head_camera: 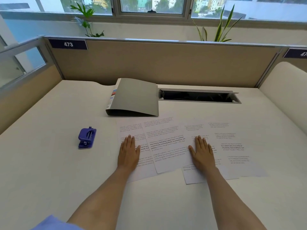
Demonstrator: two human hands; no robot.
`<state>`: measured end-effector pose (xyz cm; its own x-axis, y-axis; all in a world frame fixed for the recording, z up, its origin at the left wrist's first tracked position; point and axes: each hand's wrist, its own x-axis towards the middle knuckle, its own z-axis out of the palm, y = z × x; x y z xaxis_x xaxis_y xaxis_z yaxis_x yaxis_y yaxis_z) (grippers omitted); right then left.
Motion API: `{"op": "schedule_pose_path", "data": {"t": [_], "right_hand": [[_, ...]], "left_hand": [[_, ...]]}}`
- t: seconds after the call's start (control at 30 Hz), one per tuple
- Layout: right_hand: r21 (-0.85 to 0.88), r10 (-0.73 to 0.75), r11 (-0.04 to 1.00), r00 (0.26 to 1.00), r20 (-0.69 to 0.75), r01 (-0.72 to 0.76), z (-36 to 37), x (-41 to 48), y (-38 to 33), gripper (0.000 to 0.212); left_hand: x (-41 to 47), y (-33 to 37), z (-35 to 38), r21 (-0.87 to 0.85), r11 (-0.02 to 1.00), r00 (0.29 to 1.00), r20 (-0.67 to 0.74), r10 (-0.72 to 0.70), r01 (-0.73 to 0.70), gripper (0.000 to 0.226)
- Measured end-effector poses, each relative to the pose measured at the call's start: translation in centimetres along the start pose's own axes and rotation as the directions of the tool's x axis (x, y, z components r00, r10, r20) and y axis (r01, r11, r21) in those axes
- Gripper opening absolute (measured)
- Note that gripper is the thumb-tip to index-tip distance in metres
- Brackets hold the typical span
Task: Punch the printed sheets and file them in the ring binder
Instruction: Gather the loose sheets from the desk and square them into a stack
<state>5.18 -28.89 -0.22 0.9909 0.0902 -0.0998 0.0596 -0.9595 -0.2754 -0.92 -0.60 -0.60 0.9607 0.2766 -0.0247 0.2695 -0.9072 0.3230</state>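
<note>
Several printed sheets (167, 146) lie fanned out and overlapping across the middle of the white desk. My left hand (128, 152) rests flat, palm down, on the leftmost sheet. My right hand (201, 151) lies flat on the sheets further right, its fingers together. Neither hand grips anything. A grey ring binder (134, 98) lies closed just behind the sheets, its labelled spine to the left. A blue hole punch (86, 138) sits on the desk to the left of the sheets, apart from them.
An open cable slot (197, 97) is cut into the desk (49, 163) right of the binder. Beige partition panels (166, 63) wall in the desk at the back and left. Plants stand behind the partition.
</note>
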Motion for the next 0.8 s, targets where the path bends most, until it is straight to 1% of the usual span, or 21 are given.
{"op": "schedule_pose_path", "data": {"t": [0.17, 0.3, 0.33, 0.4, 0.47, 0.5, 0.63, 0.73, 0.8], "right_hand": [[0.035, -0.003, 0.999, 0.999, -0.034, 0.004, -0.2, 0.0, -0.1, 0.064], [0.094, -0.006, 0.995, 0.997, -0.072, 0.013, -0.4, 0.1, 0.1, 0.062], [0.121, -0.006, 0.992, 0.996, -0.094, 0.017, -0.6, 0.1, 0.2, 0.06], [0.166, 0.006, 0.986, 0.986, -0.165, 0.022, -1.0, 0.2, 0.3, 0.056], [0.177, 0.025, 0.984, 0.972, -0.233, 0.017, -1.8, 0.4, 0.7, 0.051], [0.182, 0.041, 0.983, 0.966, -0.255, 0.006, -2.2, 0.5, 1.0, 0.05], [0.19, 0.14, 0.978, 0.948, -0.285, -0.087, -3.8, 1.3, 3.2, 0.046], [0.173, 0.233, 0.966, 0.934, -0.271, -0.191, -5.0, 1.7, 5.1, 0.05], [0.179, 0.31, 0.946, 0.919, -0.242, -0.271, -6.0, 2.0, 6.3, 0.055]], "left_hand": [[0.0, 0.0, -0.2, -0.028, 1.0, 1.0, 0.004, 0.0, 0.0, 0.075], [0.1, 0.1, -0.5, -0.062, 0.998, 0.999, -0.024, -0.024, 0.023, 0.058], [0.1, 0.2, -0.7, -0.074, 0.996, 0.997, -0.042, -0.058, 0.054, 0.057], [0.2, 0.5, -1.1, -0.108, 0.981, 0.982, -0.078, -0.171, 0.162, 0.058], [0.5, 0.7, -1.6, -0.159, 0.947, 0.953, -0.073, -0.293, 0.279, 0.064], [0.7, 0.8, -1.8, -0.175, 0.932, 0.941, -0.058, -0.333, 0.319, 0.067], [1.6, 1.0, -2.5, -0.193, 0.903, 0.919, -0.017, -0.393, 0.383, 0.076], [2.3, 1.3, -3.0, -0.22, 0.874, 0.896, 0.002, -0.444, 0.433, 0.08], [3.0, 1.7, -3.6, -0.217, 0.841, 0.863, 0.02, -0.504, 0.496, 0.08]]}}
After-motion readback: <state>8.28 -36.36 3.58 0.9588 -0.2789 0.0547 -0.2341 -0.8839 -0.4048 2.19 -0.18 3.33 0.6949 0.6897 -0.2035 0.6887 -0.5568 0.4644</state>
